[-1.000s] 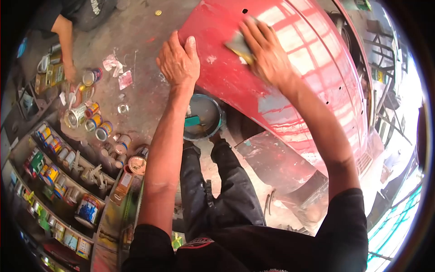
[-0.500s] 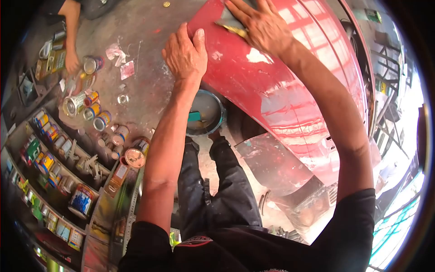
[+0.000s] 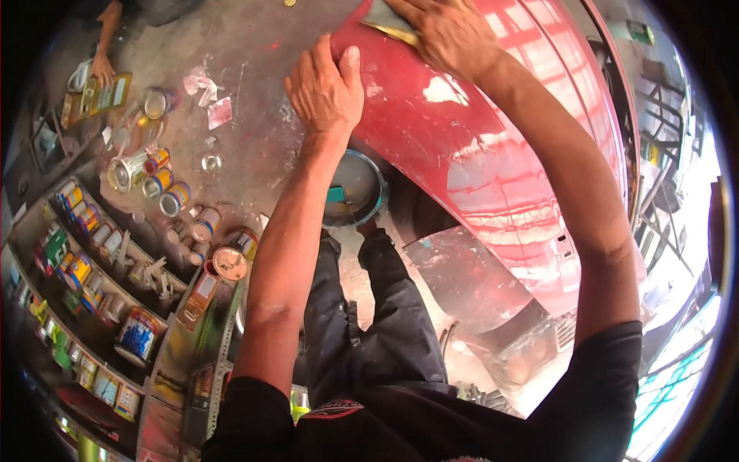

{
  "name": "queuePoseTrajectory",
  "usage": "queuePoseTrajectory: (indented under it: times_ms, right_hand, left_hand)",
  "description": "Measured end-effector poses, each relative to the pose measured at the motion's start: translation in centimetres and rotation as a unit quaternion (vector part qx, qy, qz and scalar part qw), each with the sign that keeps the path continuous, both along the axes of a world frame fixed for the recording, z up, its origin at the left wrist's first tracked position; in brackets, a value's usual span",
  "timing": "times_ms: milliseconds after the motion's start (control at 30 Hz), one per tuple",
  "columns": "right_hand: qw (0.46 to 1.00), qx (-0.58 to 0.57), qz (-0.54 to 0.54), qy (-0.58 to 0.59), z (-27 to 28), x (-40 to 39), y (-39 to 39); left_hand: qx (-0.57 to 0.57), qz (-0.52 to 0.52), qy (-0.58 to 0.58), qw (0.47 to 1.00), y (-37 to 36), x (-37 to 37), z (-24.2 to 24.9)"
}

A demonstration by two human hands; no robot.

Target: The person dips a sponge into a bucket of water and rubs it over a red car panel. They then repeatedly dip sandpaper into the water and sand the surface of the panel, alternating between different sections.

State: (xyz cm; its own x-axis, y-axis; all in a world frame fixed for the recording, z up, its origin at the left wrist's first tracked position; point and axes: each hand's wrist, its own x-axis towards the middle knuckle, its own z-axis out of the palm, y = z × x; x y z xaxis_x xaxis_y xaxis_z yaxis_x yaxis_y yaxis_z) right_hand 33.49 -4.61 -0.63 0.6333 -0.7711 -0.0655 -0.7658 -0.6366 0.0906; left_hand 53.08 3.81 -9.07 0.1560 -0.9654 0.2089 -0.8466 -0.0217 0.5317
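A glossy red car body panel [image 3: 416, 115] with dull grey patches spans the upper middle. My right hand [image 3: 454, 38] lies over a folded grey sheet of sandpaper [image 3: 389, 21] with a yellowish edge, pressing it on the panel near its far end. Beside the panel's left edge is my left hand [image 3: 327, 92], fingers extended and thumb apart, holding nothing. Whether its palm touches the edge cannot be made out. Below, between my arms, stands a round bucket [image 3: 377, 204] with a green block [image 3: 336, 194] inside.
Several paint cans [image 3: 158, 183] stand on the floor at left, beside a shelf rack [image 3: 165, 339] of more cans. Another person's hand [image 3: 101, 69] is at a yellowish tin [image 3: 104, 94], upper left. Pinkish scraps [image 3: 219, 113] litter the floor. A dark wheel [image 3: 416, 204] sits beneath the panel.
My right hand and the sandpaper have shifted slightly up along the panel. My left hand is slightly farther right in view. The other person's hand has moved up and left, away from the cans.
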Motion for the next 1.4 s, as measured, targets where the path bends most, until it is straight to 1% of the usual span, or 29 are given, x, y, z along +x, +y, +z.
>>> queuePoseTrajectory:
  times_ms: [67, 100, 200, 233, 300, 367, 467, 500, 567, 633, 700, 733, 767, 867, 967, 1067, 1100, 1133, 1200, 1233, 1333, 1367, 1400]
  right_hand:
    - [0.999, 0.02, 0.013, 0.033, 0.2, -3.1, 2.5]
    - [0.999, -0.005, 0.015, 0.031, 1.1, -4.5, 4.2]
    - [1.0, 0.003, -0.014, -0.027, 0.6, -4.5, 4.5]
    - [1.0, 0.004, 0.014, -0.002, -0.1, -3.3, 2.5]
    - [1.0, -0.015, -0.011, -0.015, -0.7, 0.6, -1.0]
    - [0.999, -0.03, -0.023, -0.026, -0.7, 1.7, -1.1]
    - [1.0, -0.024, 0.011, 0.0, -0.5, -2.6, 2.1]
    - [0.994, -0.015, 0.088, 0.055, 0.9, -3.4, 3.1]
    - [0.982, -0.046, 0.134, 0.124, 1.6, -2.7, 2.6]
    - [0.999, -0.023, 0.037, 0.029, 0.1, -1.2, 1.5]
    - [0.999, -0.031, -0.01, -0.014, -1.7, 1.1, -0.6]
    - [0.998, -0.032, -0.033, -0.034, -1.5, 1.7, -0.9]
    - [0.998, -0.016, -0.045, -0.028, -0.6, 1.3, -0.1]
    - [0.999, -0.008, 0.007, 0.037, 0.5, -2.9, 3.6]
    - [0.999, 0.006, -0.029, -0.034, -0.5, -6.3, 6.5]
    - [0.997, -0.05, -0.031, -0.042, -0.8, -1.6, 3.0]
    - [0.999, -0.03, -0.034, 0.025, 0.0, 0.7, 1.6]
    - [0.999, -0.021, -0.04, 0.002, -0.6, 1.2, 1.2]
    - [0.998, -0.01, -0.053, -0.04, -1.5, 1.0, 0.6]
    - [0.998, -0.023, -0.036, -0.051, -1.4, -0.3, 1.7]
    - [0.999, -0.01, -0.017, -0.032, 0.2, -4.0, 5.9]
    - [0.999, -0.023, -0.005, -0.048, -0.2, -4.9, 6.2]
    - [0.999, -0.024, -0.017, -0.044, -0.1, -4.1, 6.0]
  left_hand:
    - [0.004, 0.002, -0.002, 1.0, -0.2, 0.1, 0.0]
    - [-0.002, 0.008, -0.005, 1.0, -0.1, 0.0, 0.0]
    - [-0.01, 0.012, -0.009, 1.0, -0.1, -0.4, 0.2]
    - [-0.006, 0.012, -0.004, 1.0, -0.1, -0.4, 0.2]
    - [0.002, 0.013, -0.001, 1.0, -0.2, -0.2, 0.0]
    - [0.011, 0.009, 0.006, 1.0, -0.2, -0.1, 0.1]
    - [0.016, 0.002, 0.005, 1.0, -0.2, 0.0, 0.2]
    - [0.01, 0.006, 0.007, 1.0, -0.1, -0.1, 0.2]
    - [-0.006, 0.009, 0.004, 1.0, 0.0, -0.3, 0.2]
    - [-0.002, 0.009, 0.007, 1.0, -0.1, -0.3, 0.2]
    - [0.003, 0.007, 0.005, 1.0, 0.0, -0.1, 0.0]
    - [0.006, 0.006, 0.004, 1.0, -0.1, 0.1, -0.2]
    - [0.008, 0.004, 0.006, 1.0, -0.2, 0.1, -0.2]
    - [-0.007, -0.001, -0.004, 1.0, -0.1, 0.1, -0.2]
    - [0.007, 0.004, 0.002, 1.0, -0.1, -0.3, 0.4]
    - [-0.006, 0.007, 0.012, 1.0, -0.1, -0.2, -0.1]
    - [-0.008, 0.008, 0.005, 1.0, -0.3, -0.1, -0.3]
    - [-0.006, 0.008, 0.0, 1.0, -0.4, 0.1, -0.3]
    - [-0.003, 0.001, -0.003, 1.0, -0.1, 0.0, -0.4]
    - [-0.004, -0.002, -0.003, 1.0, -0.2, 0.1, -0.5]
    - [-0.011, 0.001, -0.013, 1.0, -0.2, 0.0, -0.4]
    - [-0.015, 0.002, -0.02, 1.0, -0.1, -0.1, -0.3]
    - [-0.019, 0.004, -0.016, 1.0, 0.0, -0.1, -0.3]
